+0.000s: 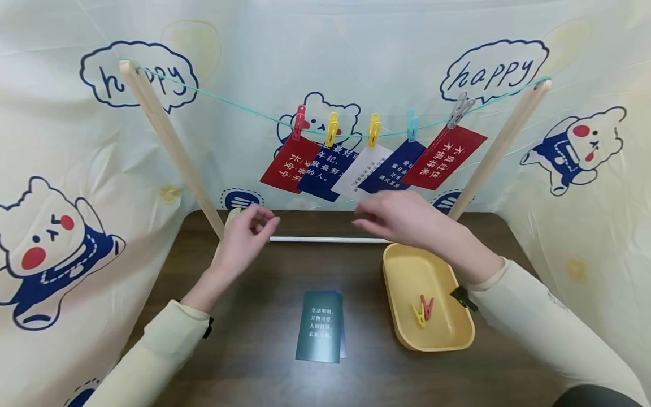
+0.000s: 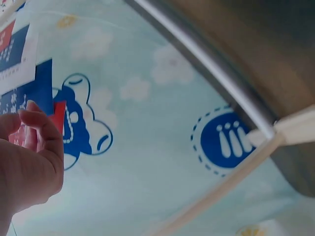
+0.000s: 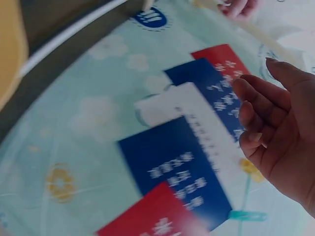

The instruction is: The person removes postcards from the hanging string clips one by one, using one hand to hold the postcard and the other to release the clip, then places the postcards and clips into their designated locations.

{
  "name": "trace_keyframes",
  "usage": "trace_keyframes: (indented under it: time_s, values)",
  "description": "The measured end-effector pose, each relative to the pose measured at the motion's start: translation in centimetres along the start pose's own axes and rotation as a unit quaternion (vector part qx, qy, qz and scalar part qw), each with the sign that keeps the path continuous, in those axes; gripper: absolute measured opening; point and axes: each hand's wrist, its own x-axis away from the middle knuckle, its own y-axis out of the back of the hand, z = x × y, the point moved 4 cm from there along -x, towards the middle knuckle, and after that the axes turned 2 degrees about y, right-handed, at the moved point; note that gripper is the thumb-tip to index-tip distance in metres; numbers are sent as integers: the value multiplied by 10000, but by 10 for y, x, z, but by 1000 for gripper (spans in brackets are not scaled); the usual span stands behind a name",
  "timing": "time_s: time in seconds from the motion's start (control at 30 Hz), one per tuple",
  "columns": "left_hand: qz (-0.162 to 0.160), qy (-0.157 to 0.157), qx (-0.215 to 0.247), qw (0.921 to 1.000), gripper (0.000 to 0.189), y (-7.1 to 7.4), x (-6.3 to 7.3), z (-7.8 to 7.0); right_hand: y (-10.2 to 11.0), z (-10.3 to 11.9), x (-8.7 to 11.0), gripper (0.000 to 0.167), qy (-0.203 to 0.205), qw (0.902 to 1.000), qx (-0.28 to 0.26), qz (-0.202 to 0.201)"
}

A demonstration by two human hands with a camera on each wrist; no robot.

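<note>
My left hand (image 1: 249, 234) hovers over the table's back left, fingers loosely bent and holding nothing. My right hand (image 1: 407, 217) is in the air just below the hanging cards; its palm and relaxed fingers show empty in the right wrist view. On a sagging teal string (image 1: 229, 102) hang a red card (image 1: 287, 164), a blue card (image 1: 325, 172), a white card (image 1: 356, 172), another blue card (image 1: 394, 169) and a second red card (image 1: 445, 158). A red clothespin (image 1: 298, 122), two yellow ones, a light blue clothespin (image 1: 412, 125) and a grey clothespin (image 1: 460, 110) clip them.
A dark green card (image 1: 319, 328) lies over a bluish one on the brown table (image 1: 244, 350). To the right, a yellow basket (image 1: 432, 339) holds a yellow clothespin (image 1: 419, 315) and a red clothespin (image 1: 427, 307). Wooden posts (image 1: 168, 130) carry the string; a white rod (image 1: 325, 239) runs between them below.
</note>
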Motion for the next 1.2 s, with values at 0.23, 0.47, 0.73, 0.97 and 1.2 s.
trace_keyframes:
  time_s: [0.23,0.47,0.73,0.97,1.2]
  values:
    - [-521,-290,23,9982,18,14,-28,-9,43,8,-36,24,40,9983,243,-521]
    - [-758,-189,76,9969,35,21,-47,-14,76,10,-69,31,82,9937,101,-1112]
    - [-522,16,28,9986,44,17,-65,-15,83,5,-119,70,-579,9952,61,-787]
    - [-381,65,126,9992,39,17,-72,-16,81,3,-143,65,-948,9936,-403,-456]
    - [-362,-35,206,9991,29,22,-77,-19,82,-2,-149,47,-719,9932,-697,-594]
